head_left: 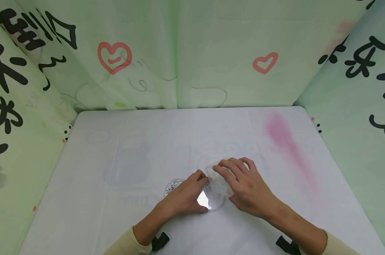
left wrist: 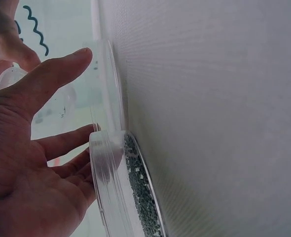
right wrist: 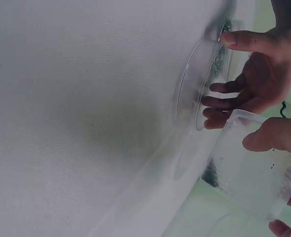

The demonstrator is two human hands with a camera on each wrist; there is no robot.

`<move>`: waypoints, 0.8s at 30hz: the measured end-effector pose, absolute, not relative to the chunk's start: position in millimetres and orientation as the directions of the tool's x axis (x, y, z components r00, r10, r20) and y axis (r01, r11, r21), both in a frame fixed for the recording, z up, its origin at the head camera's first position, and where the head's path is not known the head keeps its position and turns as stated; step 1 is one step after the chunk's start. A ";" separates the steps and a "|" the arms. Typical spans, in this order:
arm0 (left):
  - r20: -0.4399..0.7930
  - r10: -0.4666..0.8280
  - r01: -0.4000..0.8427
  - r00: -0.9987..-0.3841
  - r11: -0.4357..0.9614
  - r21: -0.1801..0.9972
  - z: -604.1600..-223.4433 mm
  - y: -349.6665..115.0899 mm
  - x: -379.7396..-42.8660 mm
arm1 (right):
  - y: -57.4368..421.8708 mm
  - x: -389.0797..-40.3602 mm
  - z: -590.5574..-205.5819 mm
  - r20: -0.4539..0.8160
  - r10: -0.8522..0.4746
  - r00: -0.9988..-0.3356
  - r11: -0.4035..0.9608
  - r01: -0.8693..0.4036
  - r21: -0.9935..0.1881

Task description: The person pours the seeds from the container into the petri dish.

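My left hand (head_left: pixel 187 194) holds a clear round petri dish (head_left: pixel 215 200) on the table, its thumb at the near edge and fingertips at the far edge. In the right wrist view, my right hand (right wrist: pixel 283 136) grips a tilted, clear plastic container (right wrist: pixel 249 163) above and beside that dish. Dark grains (right wrist: pixel 211 174) lie in the container's lower corner. Partly behind the left hand stands another petri dish (left wrist: pixel 108 182) with a layer of dark green-grey granules (left wrist: pixel 144 197). A clear round dish or lid (head_left: pixel 206 158) lies beyond the hands.
A white cloth covers the table (head_left: pixel 141 141), with a pink stain (head_left: pixel 285 141) at the right. Pale green curtains (head_left: pixel 211 35) with black writing and red hearts enclose the back and sides. Dark straps (head_left: pixel 160 242) show near the wrists.
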State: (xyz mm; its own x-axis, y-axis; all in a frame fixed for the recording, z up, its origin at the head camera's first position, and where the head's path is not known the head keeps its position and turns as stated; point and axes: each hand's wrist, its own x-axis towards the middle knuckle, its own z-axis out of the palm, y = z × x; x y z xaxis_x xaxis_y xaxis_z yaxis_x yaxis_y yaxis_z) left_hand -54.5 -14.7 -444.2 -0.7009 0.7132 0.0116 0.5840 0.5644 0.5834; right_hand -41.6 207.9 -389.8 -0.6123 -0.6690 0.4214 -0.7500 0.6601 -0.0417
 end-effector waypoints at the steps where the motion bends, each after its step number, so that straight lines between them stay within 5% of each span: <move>1: 0.018 0.714 0.587 -0.700 0.562 0.583 -444.6 -14.8 -54.5 | 207.7 -41.2 -389.6 0.424 -0.671 -0.608 0.659 -0.752 -0.036; 24: 0.025 0.713 0.599 -0.701 0.570 0.562 -445.2 -14.8 -54.1 | 201.6 -32.3 -388.9 0.470 -0.700 -0.537 0.623 -0.782 0.033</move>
